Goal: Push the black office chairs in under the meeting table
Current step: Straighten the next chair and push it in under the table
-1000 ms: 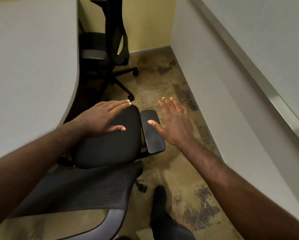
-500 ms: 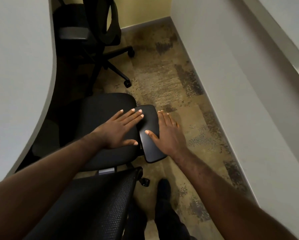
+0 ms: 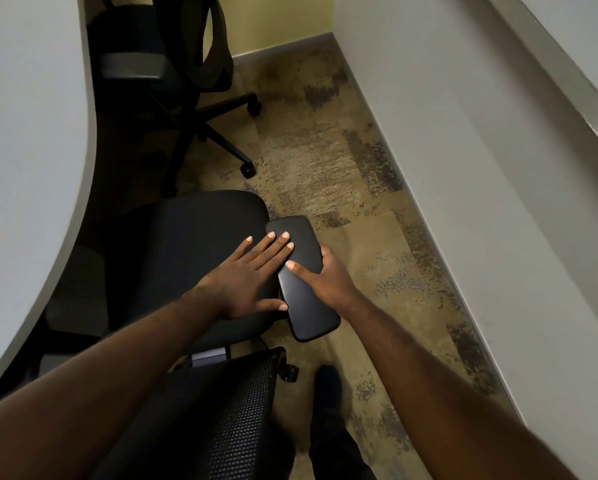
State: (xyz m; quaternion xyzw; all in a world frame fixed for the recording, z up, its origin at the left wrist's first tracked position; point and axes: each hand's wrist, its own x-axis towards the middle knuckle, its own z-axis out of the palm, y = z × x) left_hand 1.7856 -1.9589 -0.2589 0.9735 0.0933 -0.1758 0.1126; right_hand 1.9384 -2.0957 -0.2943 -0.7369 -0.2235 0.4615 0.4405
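The left hand [image 3: 245,282] is laid flat, palm down, on the seat of the near black office chair [image 3: 193,258], with the fingers spread and stretched forward; three fingertips reach over onto the inner edge of the armrest [image 3: 304,289]. Nothing is gripped by it. The left forearm is stretched out over the mesh backrest [image 3: 228,420] at the bottom of the view.

The right hand [image 3: 328,278] is wrapped around the outer side of the armrest: the thumb is pressed on the top of the pad, while the other fingers are curled out of sight under its far edge. The right arm is held nearly straight.

The near chair is placed beside the curved edge of the pale bench [image 3: 30,168], with the left part of its seat in the shadow beneath the top. A second black office chair [image 3: 172,64] is seen farther back, partly under the bench, its wheeled legs out on the patterned carpet [image 3: 325,161]. A dark shoe [image 3: 328,386] is seen on the carpet just beside the backrest.

No brand, label or writing can be read anywhere.
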